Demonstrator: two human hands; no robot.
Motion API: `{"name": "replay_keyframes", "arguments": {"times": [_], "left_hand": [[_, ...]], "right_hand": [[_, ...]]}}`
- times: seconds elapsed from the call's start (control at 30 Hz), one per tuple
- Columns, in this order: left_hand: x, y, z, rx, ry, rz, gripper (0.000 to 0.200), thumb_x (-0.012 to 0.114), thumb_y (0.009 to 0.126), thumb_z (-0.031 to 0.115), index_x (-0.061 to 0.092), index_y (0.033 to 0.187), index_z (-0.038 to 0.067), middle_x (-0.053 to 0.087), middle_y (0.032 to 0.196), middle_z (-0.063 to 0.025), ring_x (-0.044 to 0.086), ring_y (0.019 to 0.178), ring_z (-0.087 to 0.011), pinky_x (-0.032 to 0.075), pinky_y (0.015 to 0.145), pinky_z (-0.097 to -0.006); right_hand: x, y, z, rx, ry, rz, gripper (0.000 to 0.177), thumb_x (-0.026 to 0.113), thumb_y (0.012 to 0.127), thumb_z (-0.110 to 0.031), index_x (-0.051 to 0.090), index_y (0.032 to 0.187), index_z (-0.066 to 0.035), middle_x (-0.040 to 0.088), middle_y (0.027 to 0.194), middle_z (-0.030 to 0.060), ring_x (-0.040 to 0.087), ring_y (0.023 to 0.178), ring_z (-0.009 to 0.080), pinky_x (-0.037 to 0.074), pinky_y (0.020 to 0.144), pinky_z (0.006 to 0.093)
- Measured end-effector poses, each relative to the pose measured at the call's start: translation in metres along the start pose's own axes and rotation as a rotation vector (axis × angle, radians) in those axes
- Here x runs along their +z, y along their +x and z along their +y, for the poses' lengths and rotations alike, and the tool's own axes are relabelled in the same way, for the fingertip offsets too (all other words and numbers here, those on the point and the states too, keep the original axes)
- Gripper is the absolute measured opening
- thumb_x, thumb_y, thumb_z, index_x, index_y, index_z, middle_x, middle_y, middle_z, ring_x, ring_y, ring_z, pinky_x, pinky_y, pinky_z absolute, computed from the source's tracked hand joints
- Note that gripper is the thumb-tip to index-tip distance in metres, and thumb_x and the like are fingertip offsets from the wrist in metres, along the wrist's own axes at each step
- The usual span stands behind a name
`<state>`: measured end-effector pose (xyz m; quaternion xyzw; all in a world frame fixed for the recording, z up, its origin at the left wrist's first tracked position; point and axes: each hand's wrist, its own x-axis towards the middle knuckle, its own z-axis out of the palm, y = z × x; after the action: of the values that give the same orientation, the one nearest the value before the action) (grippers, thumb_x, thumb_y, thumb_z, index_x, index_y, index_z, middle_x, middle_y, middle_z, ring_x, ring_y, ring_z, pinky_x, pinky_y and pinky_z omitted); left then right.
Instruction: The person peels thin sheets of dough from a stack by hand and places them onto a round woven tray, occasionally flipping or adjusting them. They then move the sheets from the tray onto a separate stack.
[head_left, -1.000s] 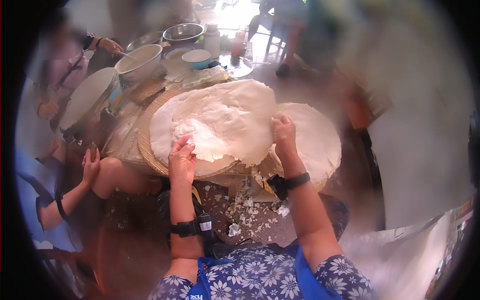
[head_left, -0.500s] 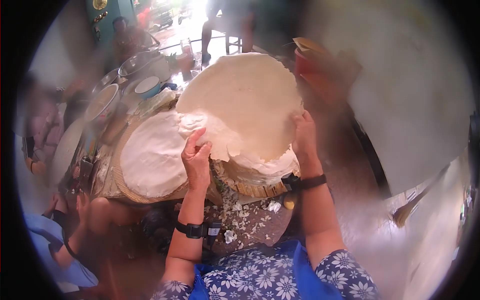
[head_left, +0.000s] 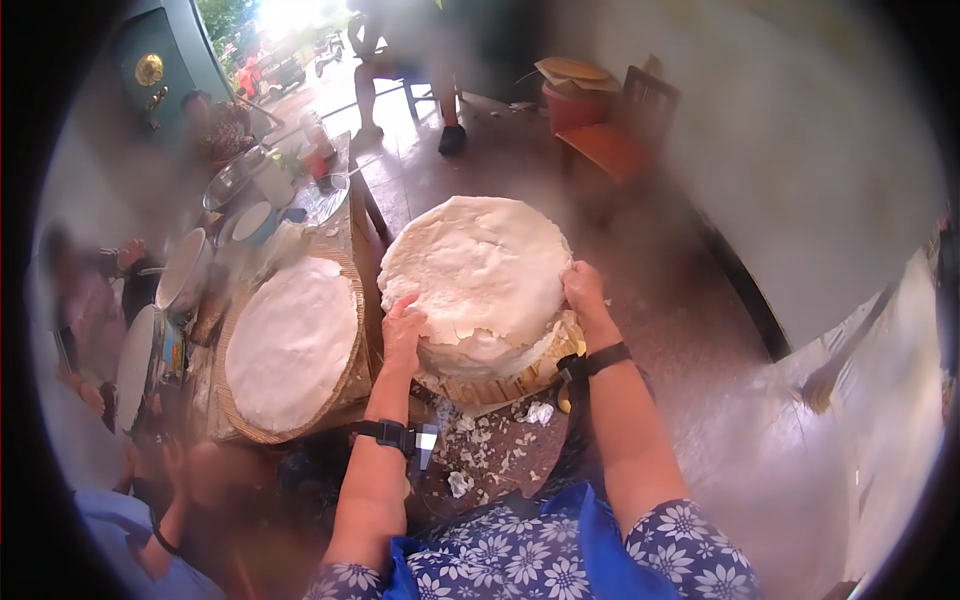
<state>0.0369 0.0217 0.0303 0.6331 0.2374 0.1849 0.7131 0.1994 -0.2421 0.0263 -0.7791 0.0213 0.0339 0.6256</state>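
A tall stack of round, thin white dough sheets point(head_left: 490, 355) stands in front of me on a woven round mat point(head_left: 500, 385). The top dough sheet point(head_left: 475, 255) lies over it, wrinkled in the middle and ragged along its near edge. My left hand point(head_left: 404, 328) pinches this sheet's left rim, thumb and fingers closed. On the opposite side, my right hand point(head_left: 587, 288) has its fingers closed on the right rim. Left of the stack, another round white sheet point(head_left: 290, 335) rests on a woven tray point(head_left: 232, 405).
Bowls, including a blue-rimmed one point(head_left: 255, 225), crowd the table's far left. White scraps point(head_left: 490, 440) litter the brown surface below the stack. A red bucket point(head_left: 578, 108) stands by a wooden chair point(head_left: 620, 150). Other people sit at the left; a person's legs point(head_left: 368, 95) show behind.
Both hands have brought the raised, tilted sheet down; it now lies over the stack. My head view has shifted, showing more floor beyond.
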Motion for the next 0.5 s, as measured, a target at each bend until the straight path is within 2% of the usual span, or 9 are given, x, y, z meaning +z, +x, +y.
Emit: {"name": "replay_keyframes", "arguments": {"times": [0.03,0.13,0.23,0.33,0.43,0.5], "left_hand": [[-0.002,0.001,-0.002,-0.003,-0.012,-0.004,0.044,0.057,0.077,-0.001,0.054,0.12,0.003,0.06,0.087,-0.0034,0.058,0.069,-0.0113,0.047,0.054,-0.0244],[-0.005,0.003,-0.003,-0.011,-0.003,-0.008,0.042,0.055,0.077,-0.001,0.053,0.12,0.0,0.061,0.088,-0.0061,0.059,0.068,-0.0121,0.048,0.054,-0.0239],[-0.006,0.006,-0.004,-0.048,0.067,-0.038,0.041,0.054,0.077,-0.001,0.054,0.118,0.001,0.061,0.087,-0.006,0.059,0.068,-0.0122,0.047,0.053,-0.0226],[-0.001,0.007,-0.003,-0.041,0.095,0.03,0.039,0.055,0.075,0.0,0.055,0.114,0.002,0.061,0.085,-0.0052,0.057,0.064,-0.0111,0.045,0.05,-0.0213],[0.0,0.005,0.0,-0.055,0.17,0.056,0.037,0.055,0.072,0.001,0.057,0.11,0.003,0.06,0.083,-0.0043,0.053,0.059,-0.0097,0.042,0.047,-0.0208],[0.001,0.005,0.0,-0.051,0.17,0.059,0.037,0.055,0.071,0.001,0.057,0.108,0.004,0.06,0.083,-0.0043,0.052,0.056,-0.0092,0.04,0.046,-0.0206]], "right_hand": [[-0.003,0.0,-0.001,-0.049,-0.116,0.037,0.02,0.056,0.077,-0.011,0.063,0.093,-0.001,0.063,0.077,0.0094,0.062,0.068,0.0218,0.052,0.058,0.0366],[0.002,0.018,0.014,-0.045,-0.127,0.117,0.023,0.057,0.075,-0.013,0.063,0.092,0.0,0.065,0.078,0.0128,0.064,0.072,0.0235,0.051,0.064,0.0364],[-0.003,0.016,0.014,-0.182,-0.324,0.194,0.026,0.059,0.073,-0.016,0.063,0.094,0.0,0.067,0.087,0.0175,0.065,0.08,0.0278,0.05,0.073,0.0361],[-0.01,0.003,-0.005,-0.137,-0.416,0.142,0.027,0.06,0.073,-0.018,0.064,0.094,-0.003,0.066,0.092,0.0186,0.064,0.088,0.0319,0.049,0.079,0.0367],[-0.017,0.0,-0.011,-0.067,-0.474,0.084,0.02,0.056,0.077,-0.018,0.065,0.092,-0.009,0.066,0.096,0.0158,0.061,0.094,0.0335,0.048,0.079,0.0419],[-0.017,0.005,-0.007,-0.059,-0.439,0.082,0.018,0.056,0.077,-0.017,0.065,0.09,-0.01,0.066,0.095,0.0157,0.062,0.093,0.0335,0.048,0.079,0.0418]]}}
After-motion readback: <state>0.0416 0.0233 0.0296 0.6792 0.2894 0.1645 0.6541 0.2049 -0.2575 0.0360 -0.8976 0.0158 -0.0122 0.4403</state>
